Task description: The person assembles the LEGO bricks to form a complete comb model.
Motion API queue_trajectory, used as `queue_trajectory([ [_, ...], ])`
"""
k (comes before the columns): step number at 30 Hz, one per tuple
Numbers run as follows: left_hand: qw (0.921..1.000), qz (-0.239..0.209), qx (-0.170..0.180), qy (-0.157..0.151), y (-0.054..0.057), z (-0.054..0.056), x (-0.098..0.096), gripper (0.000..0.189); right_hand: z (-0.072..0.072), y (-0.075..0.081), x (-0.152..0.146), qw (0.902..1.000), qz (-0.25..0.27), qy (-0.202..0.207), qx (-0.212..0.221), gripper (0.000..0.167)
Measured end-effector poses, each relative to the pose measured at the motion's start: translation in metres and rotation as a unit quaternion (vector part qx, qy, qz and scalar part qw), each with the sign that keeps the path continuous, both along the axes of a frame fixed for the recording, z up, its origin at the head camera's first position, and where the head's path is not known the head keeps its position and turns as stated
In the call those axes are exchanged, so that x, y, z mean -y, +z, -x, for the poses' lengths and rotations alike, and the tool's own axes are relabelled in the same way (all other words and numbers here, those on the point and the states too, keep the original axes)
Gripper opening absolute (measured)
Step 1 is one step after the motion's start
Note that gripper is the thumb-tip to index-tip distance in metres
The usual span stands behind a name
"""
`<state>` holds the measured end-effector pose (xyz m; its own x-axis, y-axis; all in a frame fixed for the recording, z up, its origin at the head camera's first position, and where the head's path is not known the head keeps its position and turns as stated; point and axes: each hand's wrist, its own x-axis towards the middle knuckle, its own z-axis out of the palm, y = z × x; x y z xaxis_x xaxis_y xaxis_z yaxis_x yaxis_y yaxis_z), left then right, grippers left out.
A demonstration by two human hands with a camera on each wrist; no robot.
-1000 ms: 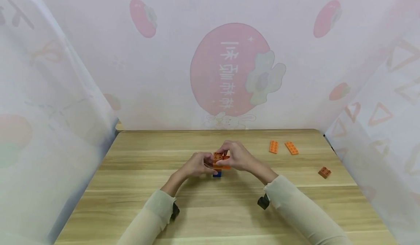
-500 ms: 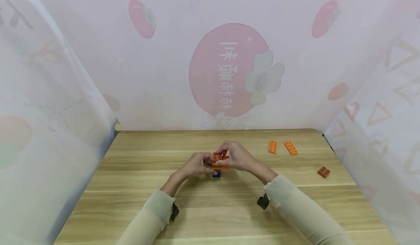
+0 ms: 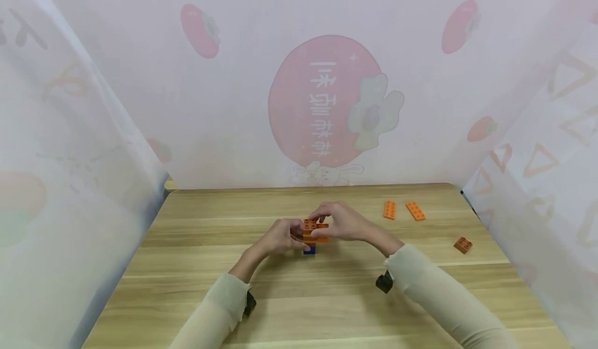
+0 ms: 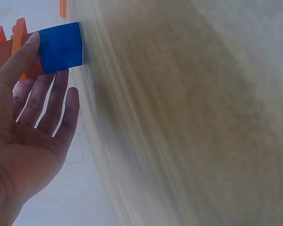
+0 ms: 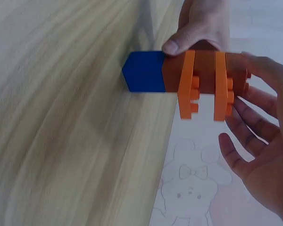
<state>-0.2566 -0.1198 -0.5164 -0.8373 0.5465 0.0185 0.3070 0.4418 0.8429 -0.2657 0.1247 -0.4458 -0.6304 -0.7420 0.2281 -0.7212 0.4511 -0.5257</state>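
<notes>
A tower of toy building bricks stands upright on the table, with a blue brick (image 5: 146, 71) at its base. Above that, brown bricks alternate with two orange plates (image 5: 186, 89), whose studded ends jut out to one side. A brown brick (image 5: 237, 70) caps the tower. My left hand (image 3: 279, 236) holds the tower low down, its thumb against the brown brick (image 4: 34, 63) just over the blue one. From the right, my right hand (image 3: 344, 223) pinches the top brown brick between thumb and forefinger, the other fingers spread loosely. Part of the tower's far side is hidden.
Two loose orange plates (image 3: 390, 210) lie at the back right of the wooden table (image 3: 289, 297). Farther right and nearer sits a loose brown brick (image 3: 463, 244). White printed curtains (image 3: 224, 105) close off the back and both sides.
My right wrist and forearm have shifted slightly to the right, and the right thumb has slid a little rightward on the tower. My left hand and the tower look unchanged.
</notes>
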Motion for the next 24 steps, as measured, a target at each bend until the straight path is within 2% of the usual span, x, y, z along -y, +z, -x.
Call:
queue_trajectory([
  [7, 0.9999, 0.003, -0.012, 0.002, 0.0, 0.0, 0.0, 0.029, 0.009, 0.003, -0.021, 0.9994, -0.014, 0.004, 0.032, 0.041],
  [24, 0.9999, 0.009, -0.008, 0.006, 0.001, 0.001, -0.002, 0.03, 0.034, 0.006, -0.077, 0.9997, -0.015, -0.013, 0.017, 0.037],
])
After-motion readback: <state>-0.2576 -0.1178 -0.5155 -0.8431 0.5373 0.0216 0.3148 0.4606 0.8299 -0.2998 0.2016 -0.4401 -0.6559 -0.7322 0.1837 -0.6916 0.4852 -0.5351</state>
